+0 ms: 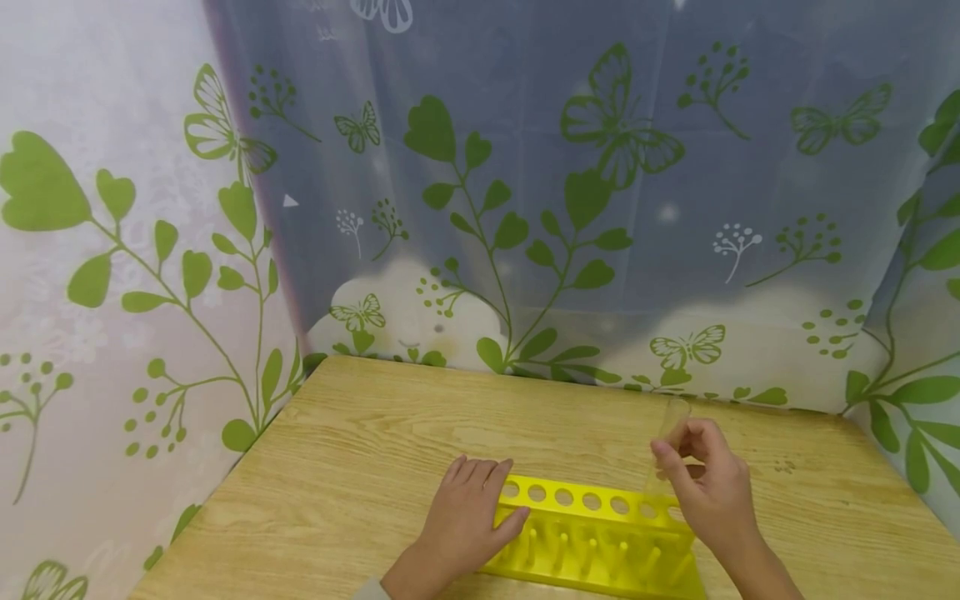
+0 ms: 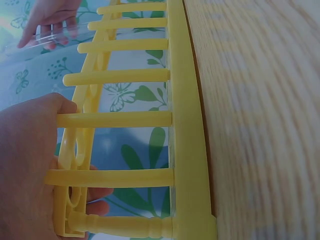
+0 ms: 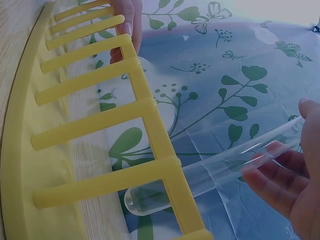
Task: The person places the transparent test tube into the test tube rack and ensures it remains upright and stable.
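Note:
A yellow test tube rack (image 1: 592, 523) stands on the table, with a row of round holes along its top rail and upright pegs below. My left hand (image 1: 468, 517) grips the rail at the rack's left end, thumb on the near side and fingers over the far side, as the left wrist view shows. Between thumb and fingers, my right hand (image 1: 712, 483) holds a clear glass test tube (image 1: 677, 410) near its upper part, slightly tilted. In the right wrist view the tube's rounded bottom (image 3: 142, 200) has passed through a hole toward the right end, below the rail and above the base.
The wood-grain table (image 1: 375, 433) extends behind and to both sides of the rack. A printed curtain (image 1: 525, 208) with green leaves and butterflies hangs along the table's back edge, and a paler one (image 1: 150, 250) hangs at the left.

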Demonstrator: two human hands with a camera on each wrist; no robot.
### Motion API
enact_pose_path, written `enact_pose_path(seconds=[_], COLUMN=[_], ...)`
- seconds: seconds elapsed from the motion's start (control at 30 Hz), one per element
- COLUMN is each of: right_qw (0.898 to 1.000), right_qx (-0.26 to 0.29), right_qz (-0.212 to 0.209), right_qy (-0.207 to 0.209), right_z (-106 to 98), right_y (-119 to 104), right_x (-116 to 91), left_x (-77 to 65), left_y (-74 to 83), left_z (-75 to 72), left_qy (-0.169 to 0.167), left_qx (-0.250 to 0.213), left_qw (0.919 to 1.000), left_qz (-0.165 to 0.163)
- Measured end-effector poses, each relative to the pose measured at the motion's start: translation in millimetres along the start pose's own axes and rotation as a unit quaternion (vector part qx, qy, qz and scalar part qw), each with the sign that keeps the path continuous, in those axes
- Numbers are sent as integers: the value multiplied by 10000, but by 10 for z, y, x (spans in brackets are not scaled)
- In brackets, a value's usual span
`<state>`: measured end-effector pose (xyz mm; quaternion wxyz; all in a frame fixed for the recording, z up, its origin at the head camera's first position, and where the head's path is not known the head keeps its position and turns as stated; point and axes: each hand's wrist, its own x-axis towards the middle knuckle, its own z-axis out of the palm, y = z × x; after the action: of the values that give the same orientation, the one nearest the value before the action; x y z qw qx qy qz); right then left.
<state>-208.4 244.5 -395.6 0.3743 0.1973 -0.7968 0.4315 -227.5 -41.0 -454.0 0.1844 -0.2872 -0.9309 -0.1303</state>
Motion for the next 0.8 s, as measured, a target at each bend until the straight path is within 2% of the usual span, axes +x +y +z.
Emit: enact_pose_path(seconds=[0.1, 0.47, 0.8], right_qw=[9999, 10000, 9994], right_qx=[17, -86, -140], right_qz=[-99, 6, 306], right_qy=[-30, 15, -54], right_z=[4, 26, 14], right_y=[11, 23, -14], right_x=[0, 1, 0], left_x=[3, 9, 8], left_y=[-2, 1, -11], left_z=[-1, -15, 0], left_qy=[-14, -158, -131], left_qx=[16, -22, -4], left_qw=[10000, 9998, 9999], left_qz=[-11, -70, -31])
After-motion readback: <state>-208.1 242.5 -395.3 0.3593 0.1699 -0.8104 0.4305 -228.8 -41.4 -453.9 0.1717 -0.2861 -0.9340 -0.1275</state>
